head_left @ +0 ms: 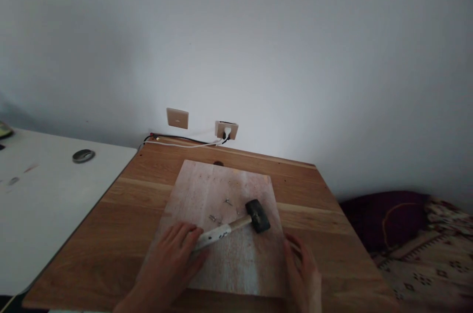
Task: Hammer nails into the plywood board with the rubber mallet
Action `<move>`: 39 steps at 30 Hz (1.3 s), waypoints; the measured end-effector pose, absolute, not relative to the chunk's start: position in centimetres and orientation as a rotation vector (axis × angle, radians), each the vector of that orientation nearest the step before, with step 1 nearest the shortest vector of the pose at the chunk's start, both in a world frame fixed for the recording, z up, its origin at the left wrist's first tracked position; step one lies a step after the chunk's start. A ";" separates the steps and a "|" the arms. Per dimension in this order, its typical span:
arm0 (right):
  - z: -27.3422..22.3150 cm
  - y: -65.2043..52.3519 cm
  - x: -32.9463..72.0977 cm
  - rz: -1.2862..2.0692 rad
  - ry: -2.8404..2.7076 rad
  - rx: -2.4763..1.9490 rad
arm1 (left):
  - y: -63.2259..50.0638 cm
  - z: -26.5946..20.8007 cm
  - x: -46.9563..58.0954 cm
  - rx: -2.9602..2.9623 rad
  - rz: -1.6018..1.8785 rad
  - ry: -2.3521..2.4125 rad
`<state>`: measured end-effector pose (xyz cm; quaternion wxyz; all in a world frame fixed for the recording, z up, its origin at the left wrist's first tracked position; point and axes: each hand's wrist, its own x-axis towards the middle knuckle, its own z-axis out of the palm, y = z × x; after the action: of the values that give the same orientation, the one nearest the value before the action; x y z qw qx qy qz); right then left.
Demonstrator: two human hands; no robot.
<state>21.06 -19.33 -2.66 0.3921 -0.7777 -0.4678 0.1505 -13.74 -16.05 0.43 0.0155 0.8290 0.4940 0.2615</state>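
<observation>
A mallet point(240, 223) with a dark block head and a white-wrapped handle lies slantwise over a worn, pale wooden board point(229, 273). My left hand point(172, 259) is closed around the handle's end, above the board's left side. The head points away to the right. Between the handle and the board's far part lie several small metal pieces point(213, 218), perhaps nails or screws, too small to make out. Along the board's right edge rests my right hand point(303, 273), thumb and fingers a little apart, with nothing visible in it.
The board lies on a brown wooden table point(125, 224) against the wall. Cables point(177, 144) run along its back edge to a wall socket point(226, 130). To the left stands a white table point(48, 194) with a round grey object point(83, 156). Patterned fabric point(428, 263) lies at right.
</observation>
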 end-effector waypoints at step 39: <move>3.4 -5.1 3.0 0.505 -2.660 -1.465 | -13.3 4.4 -20.4 1.398 0.845 2.081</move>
<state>2.95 -5.06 3.40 0.0315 -0.4756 -0.8637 0.1640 -20.43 -13.26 4.43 0.2456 0.5123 0.7624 0.3098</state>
